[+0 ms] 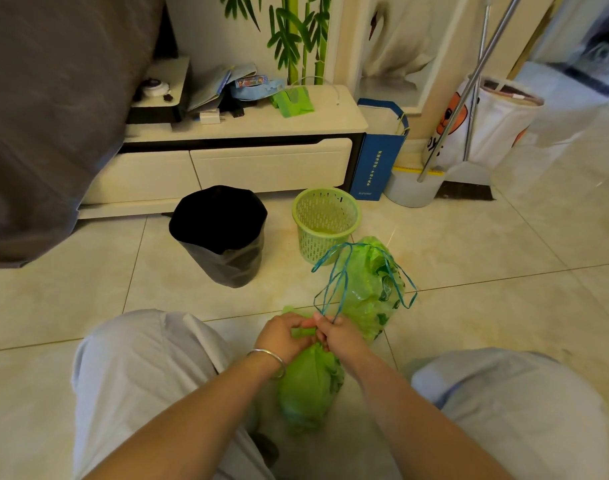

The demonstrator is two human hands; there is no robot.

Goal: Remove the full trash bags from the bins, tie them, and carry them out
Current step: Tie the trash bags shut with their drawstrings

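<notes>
A full green trash bag stands on the floor tiles between my knees. My left hand and my right hand both pinch its gathered neck. Blue drawstrings rise in loops from my right hand's fingers. Just behind sits a second green trash bag, its blue strings draped over it. Farther back stand a bin lined with a black bag and a green mesh basket with no bag in it.
A low white TV cabinet with clutter on top runs along the back wall. To its right are a blue paper bag, a white bucket, mop handles and a laundry bag. A grey cover hangs at left.
</notes>
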